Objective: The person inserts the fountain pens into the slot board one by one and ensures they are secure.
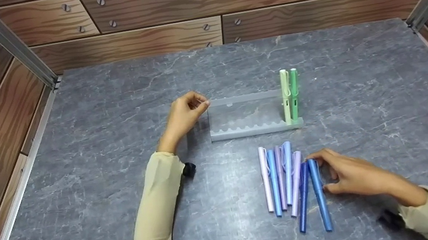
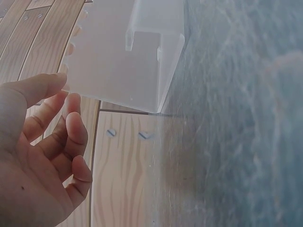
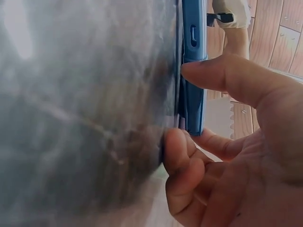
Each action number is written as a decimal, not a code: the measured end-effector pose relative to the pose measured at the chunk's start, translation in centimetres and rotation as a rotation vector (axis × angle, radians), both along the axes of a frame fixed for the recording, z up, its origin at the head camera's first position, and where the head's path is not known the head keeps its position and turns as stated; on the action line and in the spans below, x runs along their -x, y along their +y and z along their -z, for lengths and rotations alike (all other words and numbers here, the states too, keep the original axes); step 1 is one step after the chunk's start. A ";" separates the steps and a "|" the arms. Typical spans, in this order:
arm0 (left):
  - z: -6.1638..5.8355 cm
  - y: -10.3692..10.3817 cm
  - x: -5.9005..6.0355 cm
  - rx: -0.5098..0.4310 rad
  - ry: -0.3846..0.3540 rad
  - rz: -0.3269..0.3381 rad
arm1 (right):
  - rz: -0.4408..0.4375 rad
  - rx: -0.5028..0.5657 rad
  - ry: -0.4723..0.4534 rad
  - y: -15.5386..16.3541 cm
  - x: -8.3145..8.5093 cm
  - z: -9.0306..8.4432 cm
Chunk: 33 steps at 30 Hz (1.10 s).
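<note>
A clear plastic pen rack (image 1: 257, 130) with a notched front edge stands on the table. My left hand (image 1: 185, 115) pinches its back left corner between thumb and fingertips; the left wrist view shows the rack's side (image 2: 109, 56) beyond those fingers. A pale green pen (image 1: 286, 97) and a green pen (image 1: 295, 96) lean upright at the rack's right end. In front lie several blue and purple pens (image 1: 281, 181) side by side. My right hand (image 1: 356, 175) holds the rightmost blue pen (image 1: 321, 201), thumb against its side (image 3: 193, 99) and index finger at its far end.
The grey marbled table (image 1: 103, 194) is bordered by wood-patterned panels (image 1: 155, 2) at the back and sides. Metal posts (image 1: 15, 47) rise at its back corners. Black wrist straps show at both sleeves (image 1: 155, 212).
</note>
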State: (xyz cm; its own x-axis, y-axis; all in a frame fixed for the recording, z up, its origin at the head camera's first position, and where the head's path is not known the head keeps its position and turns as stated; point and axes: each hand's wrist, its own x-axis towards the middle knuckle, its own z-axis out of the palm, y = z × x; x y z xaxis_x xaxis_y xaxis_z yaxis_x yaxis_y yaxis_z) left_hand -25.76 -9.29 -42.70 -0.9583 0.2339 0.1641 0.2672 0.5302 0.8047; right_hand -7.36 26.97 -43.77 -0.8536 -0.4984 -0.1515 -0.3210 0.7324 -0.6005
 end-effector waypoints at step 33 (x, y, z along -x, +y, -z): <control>0.0 0.0 0.0 -0.021 -0.012 -0.002 | -0.002 0.341 -0.040 0.8 1.4 -1.9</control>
